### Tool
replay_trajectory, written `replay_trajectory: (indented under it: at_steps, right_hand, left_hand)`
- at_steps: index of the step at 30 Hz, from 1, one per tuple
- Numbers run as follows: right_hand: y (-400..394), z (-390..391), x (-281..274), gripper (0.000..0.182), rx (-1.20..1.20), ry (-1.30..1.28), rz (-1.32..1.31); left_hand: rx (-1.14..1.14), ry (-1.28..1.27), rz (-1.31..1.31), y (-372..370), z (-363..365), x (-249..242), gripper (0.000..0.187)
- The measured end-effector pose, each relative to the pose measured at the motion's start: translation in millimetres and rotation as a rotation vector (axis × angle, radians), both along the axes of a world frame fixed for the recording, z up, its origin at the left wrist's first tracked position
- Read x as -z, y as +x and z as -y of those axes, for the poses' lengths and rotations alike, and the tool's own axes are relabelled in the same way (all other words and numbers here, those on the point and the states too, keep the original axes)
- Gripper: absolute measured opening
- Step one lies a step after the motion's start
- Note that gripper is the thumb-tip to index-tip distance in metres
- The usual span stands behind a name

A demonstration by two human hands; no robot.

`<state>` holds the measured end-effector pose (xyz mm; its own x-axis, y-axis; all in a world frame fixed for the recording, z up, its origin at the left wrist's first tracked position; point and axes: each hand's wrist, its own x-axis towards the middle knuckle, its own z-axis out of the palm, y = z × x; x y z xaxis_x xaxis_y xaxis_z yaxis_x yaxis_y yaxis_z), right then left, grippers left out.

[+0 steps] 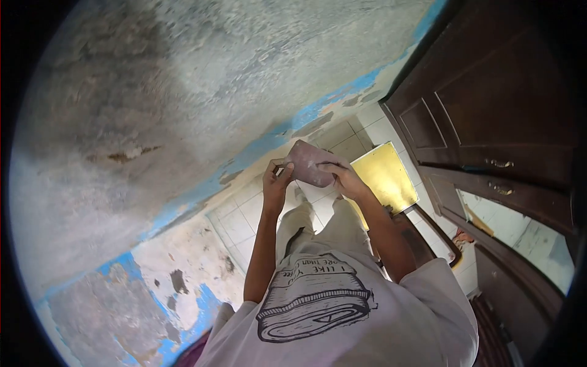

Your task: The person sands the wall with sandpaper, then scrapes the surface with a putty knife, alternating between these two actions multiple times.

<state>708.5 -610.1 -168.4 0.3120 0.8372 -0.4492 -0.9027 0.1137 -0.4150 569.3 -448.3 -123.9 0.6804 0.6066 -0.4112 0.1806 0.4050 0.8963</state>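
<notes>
A reddish-brown sheet of sandpaper (309,160), smudged with pale dust, is held out in front of my body between both hands. My left hand (279,174) pinches its left edge, with the thumb on the near face. At the right edge, my right hand (343,176) grips the sheet with the thumb on top and the other fingers hidden behind. The sheet is apart from the scraped wall (232,79), which shows bare grey plaster and strips of blue paint.
A dark wooden cabinet (483,116) with metal handles stands on the right. Below it is a yellow panel (386,177) beside a dark wooden frame (416,235). White tiles cover the floor (235,226) around my legs. Lower left, another wall (189,269) has peeling paint.
</notes>
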Motion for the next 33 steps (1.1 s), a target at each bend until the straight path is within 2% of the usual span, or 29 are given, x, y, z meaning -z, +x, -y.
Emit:
replay_trajectory:
  at_steps: [1, 4, 6, 11, 14, 15, 16, 17, 19, 22, 25, 28, 29, 31, 33]
  right_hand:
    - [1, 3, -1, 0.041, -0.003, -0.031, 0.026]
    - [3, 8, -19, 0.052, -0.175, -0.016, 0.414]
    - [-8, 4, -20, 0.055, -0.224, 0.045, 0.455]
    - [-58, -2, -42, 0.057, -0.287, 0.039, 0.606]
    - [-104, -12, -41, 0.055, -0.266, -0.051, 0.592]
    - [-121, -17, -22, 0.055, -0.252, -0.078, 0.575]
    - [-139, -22, -7, 0.055, -0.239, -0.104, 0.561]
    - [-157, -27, -3, 0.048, -0.179, -0.132, 0.579]
    - [-192, -35, 11, 0.041, -0.226, -0.213, 0.482]
    - [-246, -57, -15, 0.035, -0.334, -0.215, 0.635]
    - [-300, -85, -27, 0.04, -0.391, -0.152, 0.575]
    - [-338, -111, -32, 0.044, -0.312, -0.168, 0.524]
    - [-343, -114, -43, 0.045, -0.294, -0.175, 0.599]
    - [-351, -127, -77, 0.048, -0.258, -0.175, 0.754]
    - [-353, -131, -76, 0.042, -0.146, -0.163, 0.891]
  left_hand:
    - [-0.003, 0.039, -0.019, -1, 5, -4, 0.018]
    - [0.034, 0.118, -0.113, -22, 10, 18, 0.021]
    - [0.015, 0.149, -0.103, -33, 15, 18, 0.027]
    - [0.147, 0.26, -0.064, -74, 12, 29, 0.03]
    - [0.198, 0.437, -0.067, -112, 3, 28, 0.032]
    - [0.224, 0.609, -0.134, -130, -4, 34, 0.034]
    - [0.205, 0.604, -0.158, -149, -5, 31, 0.034]
    - [0.186, 0.601, -0.178, -168, -6, 28, 0.034]
    - [0.13, 0.579, -0.193, -206, -14, 28, 0.033]
    - [0.023, 0.453, -0.182, -275, -12, 36, 0.028]
    - [-0.105, 0.305, -0.131, -334, -11, 49, 0.028]
    - [-0.25, 0.083, -0.009, -379, -13, 64, 0.031]
    - [-0.234, 0.073, -0.038, -387, -16, 62, 0.038]
    - [-0.262, 0.046, -0.006, -395, -26, 58, 0.038]
    - [-0.273, 0.061, 0.026, -399, -43, 57, 0.042]
